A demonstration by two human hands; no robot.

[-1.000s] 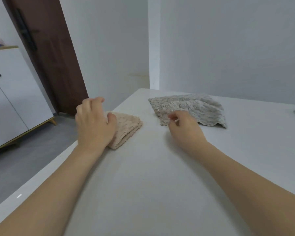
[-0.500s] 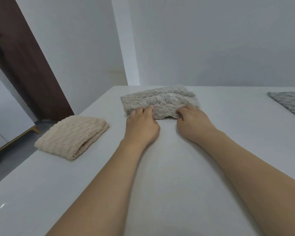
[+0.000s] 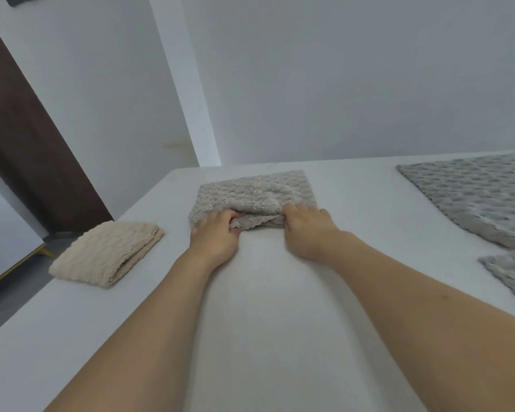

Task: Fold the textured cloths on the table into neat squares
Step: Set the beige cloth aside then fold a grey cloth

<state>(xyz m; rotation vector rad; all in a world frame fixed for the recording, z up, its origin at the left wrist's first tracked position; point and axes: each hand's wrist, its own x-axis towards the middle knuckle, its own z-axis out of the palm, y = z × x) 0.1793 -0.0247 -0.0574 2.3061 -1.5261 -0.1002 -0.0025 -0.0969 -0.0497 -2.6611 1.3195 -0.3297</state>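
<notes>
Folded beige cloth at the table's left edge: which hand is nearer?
Left. The left hand grips the taupe cloth just right of the folded beige cloth; the right hand grips it farther right.

On a white table [image 3: 265,307], a person's left hand [image 3: 213,233] and right hand [image 3: 305,230] each grip the near edge of a taupe textured cloth [image 3: 256,191], bunching it. A folded beige cloth [image 3: 107,252] lies to the left; a flat grey cloth [image 3: 473,194] lies to the right.
</notes>
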